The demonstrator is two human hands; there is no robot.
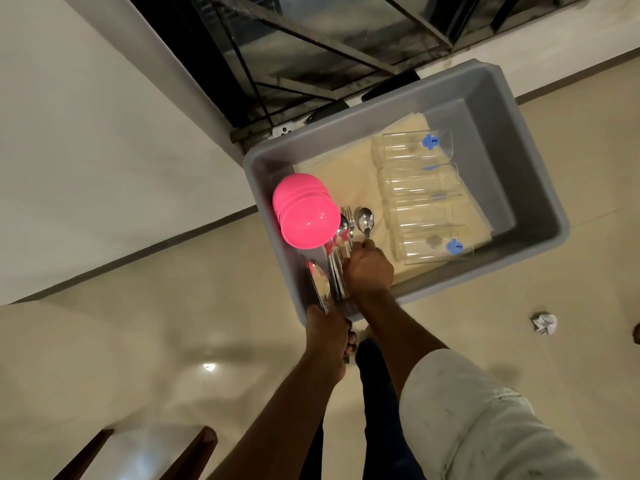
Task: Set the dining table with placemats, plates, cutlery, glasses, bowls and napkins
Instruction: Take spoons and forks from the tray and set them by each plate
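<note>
Cutlery (341, 251), pink bowls (304, 211), glasses (420, 199) and cloths all sit in the grey tub (540, 188); nothing looks laid yet. Right hand (369, 268) pinches a spoon (365, 221); left hand (327, 332) seemingly grips the rim.

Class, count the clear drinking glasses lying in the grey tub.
4 glasses, on their sides in a row along the grey tub's right half: farthest, second, third, nearest. None seem hidden.

Your right hand (369, 268) pinches a spoon (365, 221) inside the grey tub (540, 188); your left hand (327, 332) seemingly grips steel plates (320, 285).
</note>
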